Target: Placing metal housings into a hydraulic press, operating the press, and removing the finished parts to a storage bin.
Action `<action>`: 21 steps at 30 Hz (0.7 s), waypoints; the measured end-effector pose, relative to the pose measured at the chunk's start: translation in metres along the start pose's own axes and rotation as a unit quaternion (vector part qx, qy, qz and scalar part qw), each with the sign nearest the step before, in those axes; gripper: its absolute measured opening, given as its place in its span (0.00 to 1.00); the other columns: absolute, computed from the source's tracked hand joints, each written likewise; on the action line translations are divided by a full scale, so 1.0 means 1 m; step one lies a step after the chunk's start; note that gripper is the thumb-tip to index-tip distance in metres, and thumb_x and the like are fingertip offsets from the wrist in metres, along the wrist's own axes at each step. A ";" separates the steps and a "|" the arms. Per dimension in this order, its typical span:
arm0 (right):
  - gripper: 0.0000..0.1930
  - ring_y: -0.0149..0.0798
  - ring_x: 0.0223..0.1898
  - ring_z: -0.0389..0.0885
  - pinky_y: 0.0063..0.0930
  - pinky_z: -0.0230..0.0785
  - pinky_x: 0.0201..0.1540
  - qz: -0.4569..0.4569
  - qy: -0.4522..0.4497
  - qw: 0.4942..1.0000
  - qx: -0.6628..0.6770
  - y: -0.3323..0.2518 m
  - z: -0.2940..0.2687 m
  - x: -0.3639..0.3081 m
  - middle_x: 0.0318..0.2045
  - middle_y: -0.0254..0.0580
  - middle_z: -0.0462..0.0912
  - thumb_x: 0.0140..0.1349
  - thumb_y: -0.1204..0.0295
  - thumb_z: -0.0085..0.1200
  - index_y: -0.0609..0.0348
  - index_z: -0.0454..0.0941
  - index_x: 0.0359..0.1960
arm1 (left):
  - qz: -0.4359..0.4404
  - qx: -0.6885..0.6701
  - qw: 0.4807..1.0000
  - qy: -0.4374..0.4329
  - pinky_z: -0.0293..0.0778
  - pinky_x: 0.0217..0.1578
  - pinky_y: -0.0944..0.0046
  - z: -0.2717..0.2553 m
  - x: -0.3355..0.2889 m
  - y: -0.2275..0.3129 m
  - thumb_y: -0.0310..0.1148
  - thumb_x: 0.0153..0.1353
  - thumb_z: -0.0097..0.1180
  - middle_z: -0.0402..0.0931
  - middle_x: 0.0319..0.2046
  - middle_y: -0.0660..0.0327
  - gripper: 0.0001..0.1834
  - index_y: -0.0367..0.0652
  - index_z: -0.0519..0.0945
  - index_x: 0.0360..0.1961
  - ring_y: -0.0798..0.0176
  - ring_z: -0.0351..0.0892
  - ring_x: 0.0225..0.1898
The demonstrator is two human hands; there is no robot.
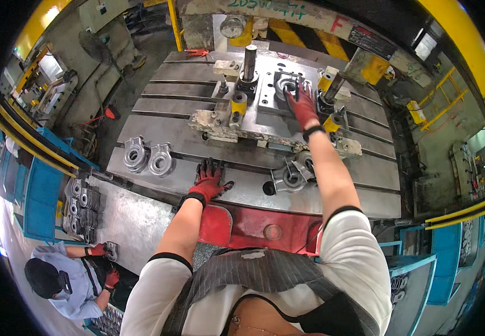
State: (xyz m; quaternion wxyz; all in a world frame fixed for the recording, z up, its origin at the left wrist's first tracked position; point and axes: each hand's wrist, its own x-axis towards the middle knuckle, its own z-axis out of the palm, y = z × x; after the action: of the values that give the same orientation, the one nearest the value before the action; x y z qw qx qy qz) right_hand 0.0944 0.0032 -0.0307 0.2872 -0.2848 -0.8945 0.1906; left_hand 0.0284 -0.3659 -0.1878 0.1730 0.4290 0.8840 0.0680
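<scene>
My right hand (303, 105), in a red glove with dark fingertips, reaches onto a ring-shaped metal part (285, 84) in the die. Its fingers are spread over the part's right side and look to touch it; no closed grip shows. My left hand (211, 183), gloved alike, lies flat with fingers apart on the front of the steel press bed (237, 200), holding nothing. Left of it rest two ring-shaped metal parts, one (135, 155) beside the other (161, 161). Nearer my right forearm lies another ring part (291, 178), with one more partly hidden behind the arm.
Guide posts, one tall (249, 64), and yellow-collared blocks (238, 104) flank the die. A worn steel bar (242, 132) crosses in front. Orange-handled pliers (196, 52) lie at the far left edge. At lower left, a co-worker (66, 280) handles a part by a metal table (125, 215) with stacked parts.
</scene>
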 end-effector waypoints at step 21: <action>0.26 0.35 0.51 0.69 0.32 0.66 0.49 0.326 -0.145 0.876 0.324 0.199 -0.092 -0.523 0.54 0.40 0.68 0.63 0.54 0.39 0.55 0.59 0.58 | -0.104 -0.621 0.777 -0.002 0.66 0.45 0.66 0.096 -0.183 -0.063 0.34 0.60 0.49 0.72 0.46 0.60 0.21 0.41 0.67 0.54 0.66 0.70 0.44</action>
State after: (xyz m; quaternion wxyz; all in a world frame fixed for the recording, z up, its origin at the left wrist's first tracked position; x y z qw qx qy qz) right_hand 0.5831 -0.1524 -0.2733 0.1520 -0.4202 -0.6710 0.5916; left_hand 0.1217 -0.5507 -0.2490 0.4098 0.1347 0.6889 0.5826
